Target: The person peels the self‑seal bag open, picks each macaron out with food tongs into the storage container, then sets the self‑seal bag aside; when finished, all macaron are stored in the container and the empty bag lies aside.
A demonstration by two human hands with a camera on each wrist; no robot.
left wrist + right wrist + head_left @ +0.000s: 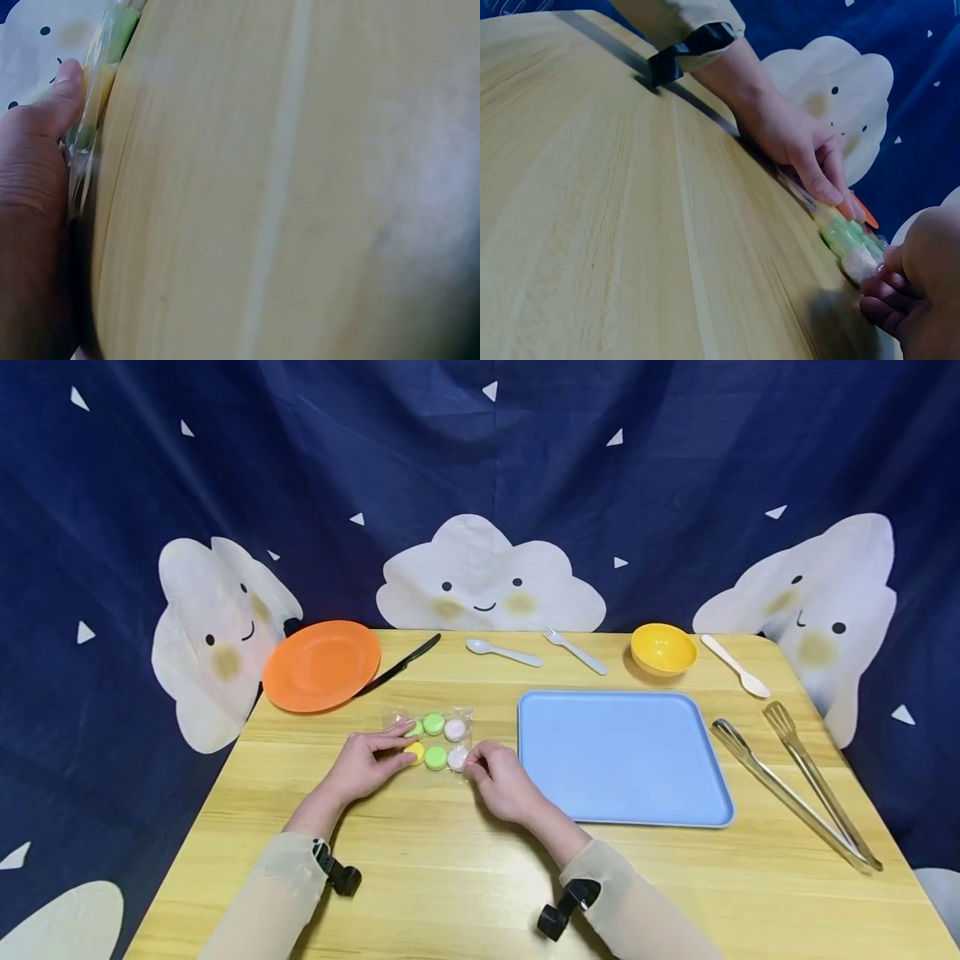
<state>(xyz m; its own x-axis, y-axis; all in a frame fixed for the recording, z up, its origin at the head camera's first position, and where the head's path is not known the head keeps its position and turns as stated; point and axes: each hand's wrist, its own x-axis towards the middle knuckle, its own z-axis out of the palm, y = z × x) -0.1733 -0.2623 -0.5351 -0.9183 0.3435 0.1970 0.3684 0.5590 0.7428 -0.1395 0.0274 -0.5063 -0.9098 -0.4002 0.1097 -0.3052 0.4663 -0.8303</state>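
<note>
A clear plastic pack of macarons [446, 742] lies on the table left of centre. Inside it are several round macarons in two rows: green [435, 757], yellow [415, 752] and pale pinkish [455, 730]. The left hand [365, 762] rests its extended fingers and thumb on the pack's left end, over the yellow and a green macaron. At the lower right corner, the right hand [504, 781] pinches the film between thumb and curled fingers. From the right wrist view, that right hand [922, 292] holds the pack's near end. The left wrist view shows only the pack's edge [105, 75].
Right of the hands lies a blue tray [622, 760]. Along the back are an orange plate [322, 666], black knife [401, 663], grey spoon [504, 652], grey fork [575, 652], yellow bowl [663, 650] and white spoon [735, 666]. Metal tongs [795, 793] lie far right.
</note>
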